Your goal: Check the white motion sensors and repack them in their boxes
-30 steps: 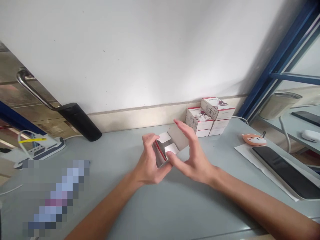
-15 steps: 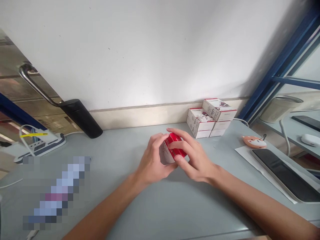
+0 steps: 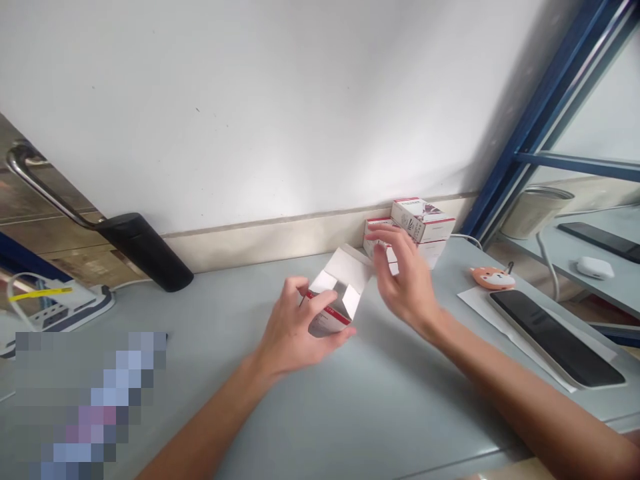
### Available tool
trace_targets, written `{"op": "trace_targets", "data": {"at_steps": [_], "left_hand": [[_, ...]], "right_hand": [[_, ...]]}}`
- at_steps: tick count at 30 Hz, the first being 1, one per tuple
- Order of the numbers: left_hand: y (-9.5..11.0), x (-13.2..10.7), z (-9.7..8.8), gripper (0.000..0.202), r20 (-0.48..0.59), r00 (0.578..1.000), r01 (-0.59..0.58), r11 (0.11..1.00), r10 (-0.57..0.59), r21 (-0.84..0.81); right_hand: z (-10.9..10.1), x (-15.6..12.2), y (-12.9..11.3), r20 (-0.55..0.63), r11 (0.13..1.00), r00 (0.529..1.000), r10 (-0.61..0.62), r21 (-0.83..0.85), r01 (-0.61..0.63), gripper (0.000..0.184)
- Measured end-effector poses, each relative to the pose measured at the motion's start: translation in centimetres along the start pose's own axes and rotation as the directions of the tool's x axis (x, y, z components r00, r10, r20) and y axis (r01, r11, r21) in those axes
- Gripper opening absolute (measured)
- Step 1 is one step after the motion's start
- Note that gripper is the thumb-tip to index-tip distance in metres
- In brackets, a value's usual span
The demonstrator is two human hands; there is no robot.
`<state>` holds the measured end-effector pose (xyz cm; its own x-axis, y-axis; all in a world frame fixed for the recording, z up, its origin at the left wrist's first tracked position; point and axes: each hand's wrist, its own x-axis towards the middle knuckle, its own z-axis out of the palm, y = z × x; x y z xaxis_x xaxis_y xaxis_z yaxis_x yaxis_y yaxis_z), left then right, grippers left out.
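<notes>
A small red-and-white carton (image 3: 329, 325) stands in the middle of the desk with its lid flap raised and its side flaps spread. My left hand (image 3: 293, 327) grips it from the left, the index finger reaching over the open top and the thumb at the near side. What lies inside the carton I cannot make out. To the right of the raised lid, my right hand (image 3: 405, 277) is in the air with fingers apart and holds nothing. Behind it, several similar white cartons (image 3: 435, 231) are stacked against the wall, partly hidden by the fingers.
A black cylinder (image 3: 145, 250) leans at the left by a power strip (image 3: 75, 313). On the right lie a phone (image 3: 555, 340) on paper and an orange animal-faced case (image 3: 493, 277). A blurred-out object (image 3: 107, 393) lies at the front left.
The carton's red top has been opened, and its flaps now stand up. My right hand has come off it and moved up and right. The left hand keeps its hold.
</notes>
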<state>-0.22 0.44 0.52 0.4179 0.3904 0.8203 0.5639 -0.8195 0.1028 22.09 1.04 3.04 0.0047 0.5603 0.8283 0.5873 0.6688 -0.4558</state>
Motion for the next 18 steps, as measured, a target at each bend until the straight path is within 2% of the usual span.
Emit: {"op": "trace_targets", "data": {"at_steps": [2, 4, 7, 10, 13, 16, 18], "left_hand": [[-0.2, 0.2, -0.5, 0.056, 0.052, 0.997, -0.050, 0.999, 0.048, 0.021], [-0.2, 0.5, -0.9, 0.053, 0.070, 0.991, -0.111, 0.994, 0.110, 0.014], [0.0, 1.0, -1.4, 0.047, 0.079, 0.987, -0.140, 0.990, 0.141, -0.014], [0.2, 1.4, -2.0, 0.039, 0.101, 0.990, -0.096, 0.994, 0.100, -0.047], [0.2, 1.6, -2.2, 0.042, 0.091, 0.995, -0.026, 0.995, 0.035, -0.093], [0.3, 1.5, -1.7, 0.051, 0.025, 0.998, 0.066, 0.988, -0.063, -0.140], [0.3, 1.2, -1.1, 0.058, -0.066, 0.987, 0.135, 0.975, -0.148, -0.176]], "right_hand": [[-0.5, 0.8, 1.9, 0.021, 0.967, 1.000, -0.018, -0.254, 0.023, 0.026], [-0.9, 1.3, 4.1, 0.007, 0.877, 0.999, -0.032, -0.480, 0.032, 0.026], [-1.2, 1.1, 6.8, 0.045, 0.768, 0.999, -0.010, -0.640, 0.037, 0.030], [-1.4, 0.7, 8.0, 0.080, 0.738, 0.997, 0.003, -0.673, 0.052, 0.028], [-1.4, 0.8, 8.0, 0.080, 0.746, 0.997, -0.001, -0.664, 0.054, 0.024], [-1.3, 1.2, 7.0, 0.053, 0.799, 0.999, -0.015, -0.599, 0.044, 0.022], [-1.2, 1.5, 5.5, -0.017, 0.877, 0.999, -0.037, -0.479, 0.024, 0.019]]}}
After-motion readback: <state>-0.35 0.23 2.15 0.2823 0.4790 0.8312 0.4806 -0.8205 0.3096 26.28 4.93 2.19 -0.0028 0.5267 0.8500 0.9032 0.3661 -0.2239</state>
